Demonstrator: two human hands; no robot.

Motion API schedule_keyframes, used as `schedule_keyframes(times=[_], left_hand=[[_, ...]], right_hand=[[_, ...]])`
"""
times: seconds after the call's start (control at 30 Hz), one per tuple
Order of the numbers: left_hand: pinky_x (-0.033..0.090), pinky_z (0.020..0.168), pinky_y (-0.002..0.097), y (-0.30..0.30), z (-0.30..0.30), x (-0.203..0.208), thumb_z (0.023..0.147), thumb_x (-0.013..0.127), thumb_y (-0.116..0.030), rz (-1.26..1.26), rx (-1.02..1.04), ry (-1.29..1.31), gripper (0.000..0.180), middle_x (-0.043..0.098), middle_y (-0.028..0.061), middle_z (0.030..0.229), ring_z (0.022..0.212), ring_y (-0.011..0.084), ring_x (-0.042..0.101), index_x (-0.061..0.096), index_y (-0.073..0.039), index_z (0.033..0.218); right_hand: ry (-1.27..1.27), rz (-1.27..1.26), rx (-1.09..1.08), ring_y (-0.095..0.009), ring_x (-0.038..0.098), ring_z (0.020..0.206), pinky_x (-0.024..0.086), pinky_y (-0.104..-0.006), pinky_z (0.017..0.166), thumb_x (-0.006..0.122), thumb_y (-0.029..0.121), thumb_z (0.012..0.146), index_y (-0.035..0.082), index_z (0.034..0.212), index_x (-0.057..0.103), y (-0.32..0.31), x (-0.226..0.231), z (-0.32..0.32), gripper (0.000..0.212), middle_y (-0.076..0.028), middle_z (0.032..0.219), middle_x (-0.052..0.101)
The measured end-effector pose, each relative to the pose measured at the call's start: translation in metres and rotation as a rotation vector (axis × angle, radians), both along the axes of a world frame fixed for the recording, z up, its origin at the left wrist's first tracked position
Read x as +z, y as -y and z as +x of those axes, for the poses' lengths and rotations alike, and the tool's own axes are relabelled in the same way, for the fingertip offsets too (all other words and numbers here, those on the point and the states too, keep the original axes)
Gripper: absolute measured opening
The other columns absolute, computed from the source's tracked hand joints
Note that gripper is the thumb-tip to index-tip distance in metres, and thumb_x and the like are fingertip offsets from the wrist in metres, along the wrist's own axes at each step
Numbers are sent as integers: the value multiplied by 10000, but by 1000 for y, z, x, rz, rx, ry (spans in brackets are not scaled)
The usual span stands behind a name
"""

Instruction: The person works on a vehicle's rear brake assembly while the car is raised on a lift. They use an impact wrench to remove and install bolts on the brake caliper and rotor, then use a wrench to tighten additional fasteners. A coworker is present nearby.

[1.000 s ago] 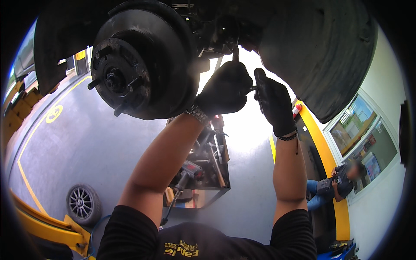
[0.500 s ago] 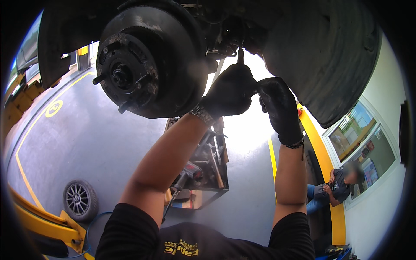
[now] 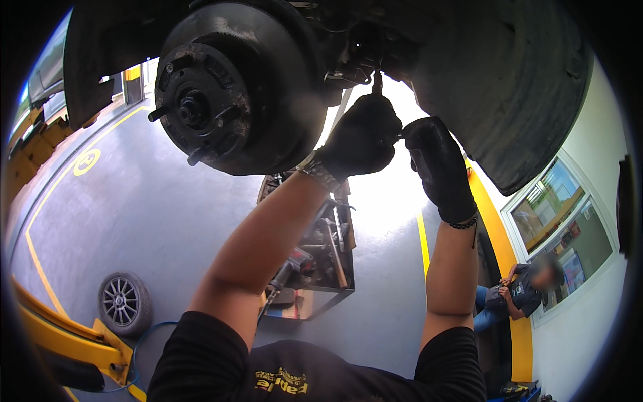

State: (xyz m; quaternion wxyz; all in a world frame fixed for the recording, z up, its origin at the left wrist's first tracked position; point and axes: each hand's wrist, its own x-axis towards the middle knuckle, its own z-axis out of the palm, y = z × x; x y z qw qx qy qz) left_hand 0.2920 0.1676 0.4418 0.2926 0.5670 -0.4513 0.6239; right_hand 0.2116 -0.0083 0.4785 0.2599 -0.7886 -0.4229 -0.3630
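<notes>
Left hand [image 3: 365,137] closed round a slim dark rod-like piece [image 3: 378,84], which shows at 12 o'clock above the fist, just under the shadowed wheel well; right hand [image 3: 437,164] just beside at 3 o'clock, curled, grip on anything cannot be told; main risk, a slip: smooth gloves, overhead reach, glare behind; a sudden give could knock left knuckles on the brake disc [image 3: 274,87] at 10 o'clock, or the right hand on the wheel-arch liner [image 3: 499,87] at 2; anything dropped could land in the tool tray [image 3: 323,290], 7 o'clock.
</notes>
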Motion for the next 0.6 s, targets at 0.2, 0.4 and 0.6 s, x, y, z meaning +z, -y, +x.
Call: schedule_keyframes(times=[0.2, 0.4, 0.6], left_hand=[[521, 811, 417, 3, -2, -4, 703, 692, -67, -54, 83, -34, 202, 624, 114, 911, 924, 323, 609, 642, -49, 898], [486, 826, 381, 8, -5, -4, 696, 637, 20, -75, 13, -140, 126, 594, 62, 848, 888, 264, 583, 621, -99, 735], [503, 822, 398, 6, -9, -2, 684, 627, 27, -66, -28, -167, 121, 599, 70, 821, 852, 291, 591, 619, -84, 729]], right_hand=[[231, -1, -32, -84, 569, 703, 476, -260, 621, 603, 83, 1013, 37, 1115, 616, -23, -1, 12, 112, -30, 929, 628], [406, -264, -348, -261, 685, 857, 567, -315, 733, 591, -104, 920, -34, 1209, 582, -26, 5, 6, 298, -169, 1138, 627], [267, -144, -178, -262, 681, 880, 567, -332, 753, 557, -109, 931, -14, 1219, 597, -26, 8, 9, 305, -164, 1150, 648]])
